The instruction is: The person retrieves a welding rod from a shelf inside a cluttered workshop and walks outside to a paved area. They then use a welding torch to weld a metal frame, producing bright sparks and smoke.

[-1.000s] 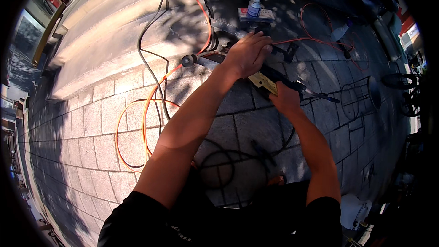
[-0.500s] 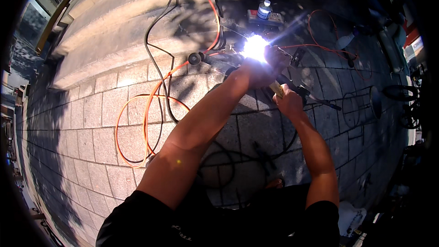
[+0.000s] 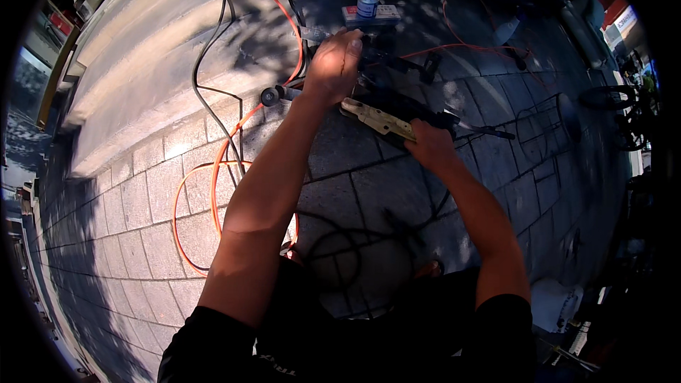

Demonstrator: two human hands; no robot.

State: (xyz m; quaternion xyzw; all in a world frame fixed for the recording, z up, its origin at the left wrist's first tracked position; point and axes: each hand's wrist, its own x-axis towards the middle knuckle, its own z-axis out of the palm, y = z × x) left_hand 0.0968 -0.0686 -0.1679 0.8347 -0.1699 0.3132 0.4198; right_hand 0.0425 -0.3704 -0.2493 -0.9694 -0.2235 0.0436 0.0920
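Note:
My right hand (image 3: 433, 145) is closed round the rear end of a yellowish welding electrode holder (image 3: 377, 118), whose front points up and left. To its upper left, my left hand (image 3: 338, 61) reaches out with its fingers curled. Whatever those fingers hold is hidden. Dark metal parts (image 3: 397, 64) lie just right of my left hand, too deep in shadow to make out. Below and left of that hand, an angle grinder with a round disc (image 3: 270, 96) rests on the paving.
A capped bottle (image 3: 367, 3) stands on a red and white box (image 3: 389, 14) beyond my hands. An orange cable (image 3: 176, 202) loops over the paving at the left, beside black cables (image 3: 196, 71). Stone steps (image 3: 142, 64) rise at the far left. Wheels (image 3: 611, 96) stand at right.
The bright welding arc has gone out. My left hand has moved left and up, away from the electrode holder, which now shows along its length in my right hand. The view has shifted.

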